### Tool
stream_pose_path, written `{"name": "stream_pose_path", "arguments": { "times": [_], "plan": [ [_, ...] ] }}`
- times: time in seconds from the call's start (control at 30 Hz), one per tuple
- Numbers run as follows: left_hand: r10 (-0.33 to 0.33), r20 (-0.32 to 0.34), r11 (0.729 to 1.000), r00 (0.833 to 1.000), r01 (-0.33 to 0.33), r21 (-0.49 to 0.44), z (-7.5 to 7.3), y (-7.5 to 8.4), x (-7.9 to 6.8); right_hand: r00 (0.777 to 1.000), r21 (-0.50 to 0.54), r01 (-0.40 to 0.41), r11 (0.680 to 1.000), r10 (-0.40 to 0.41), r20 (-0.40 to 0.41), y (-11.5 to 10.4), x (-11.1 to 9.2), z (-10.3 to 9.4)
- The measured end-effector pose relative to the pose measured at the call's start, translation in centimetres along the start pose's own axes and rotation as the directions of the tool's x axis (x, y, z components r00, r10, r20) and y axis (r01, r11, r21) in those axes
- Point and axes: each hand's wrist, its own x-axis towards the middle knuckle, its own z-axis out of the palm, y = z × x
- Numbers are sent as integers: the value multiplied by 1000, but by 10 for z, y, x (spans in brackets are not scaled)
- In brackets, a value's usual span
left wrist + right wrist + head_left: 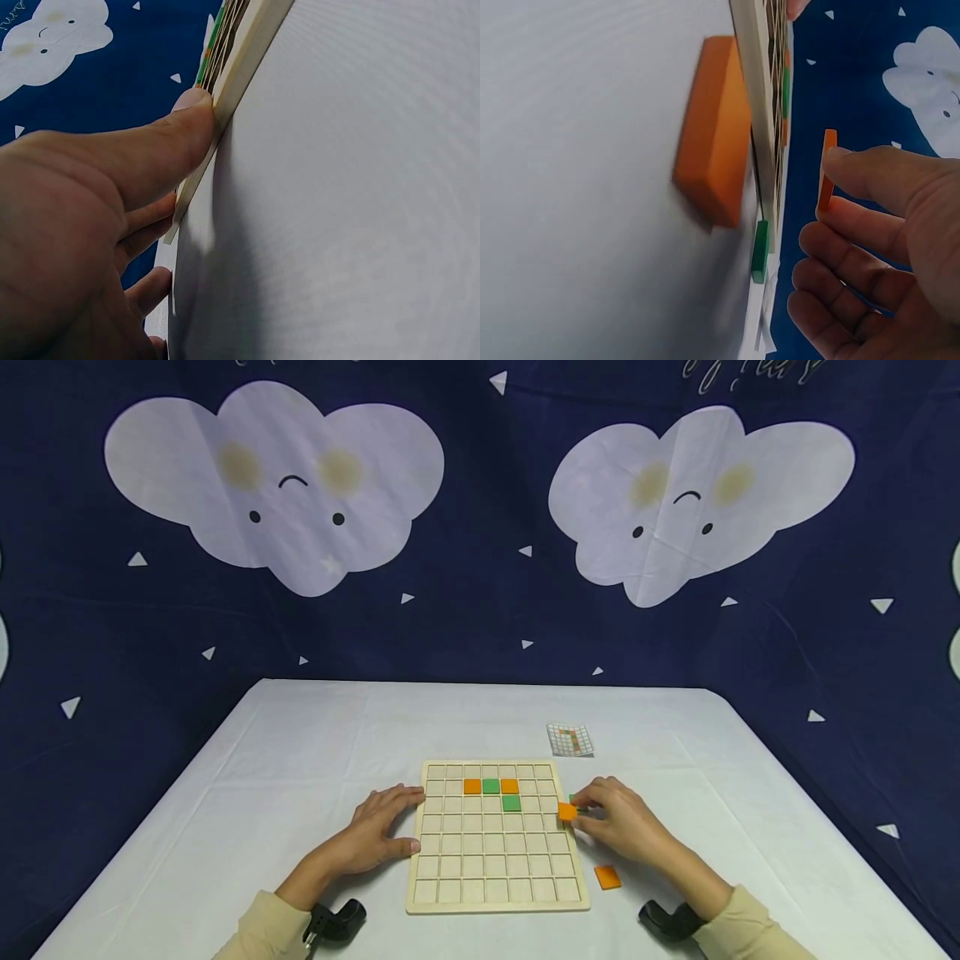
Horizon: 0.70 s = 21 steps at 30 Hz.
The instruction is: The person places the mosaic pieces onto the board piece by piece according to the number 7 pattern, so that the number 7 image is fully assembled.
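A pale wooden grid board [450,866] lies on the white table. Set in its cells near the far side are two orange tiles [472,787] and two green tiles [491,787]. My left hand [371,835] rests at the board's left edge, thumb and fingertips touching the rim. Between thumb and forefinger my right hand [618,818] pinches a thin square orange tile [827,171], raised over the board's right edge. Beside that edge, a green tile [760,252] lies on the table, mostly hidden by the right hand in the head view. Another orange tile [607,877] lies nearer the front.
A small printed card [570,740] with a coloured grid pattern lies beyond the board's far right corner. Black wrist mounts [339,922] sit by both sleeves. Behind the table [315,727] hangs a dark blue cloth [480,527] with clouds.
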Motion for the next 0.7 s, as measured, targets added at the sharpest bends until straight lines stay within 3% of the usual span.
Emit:
{"name": "stream_pose_path", "arguments": {
  "times": [0.33,0.7],
  "plan": [
    [5,2,1000,1000,-5,3,0,0,-1,997,22,76,997,-75,-35,-10,8,7],
    [0,3,1000,1000,0,-2,-1,1,-1,994,13,111,994,-111,-21,-23,15,14]
  ]
}}
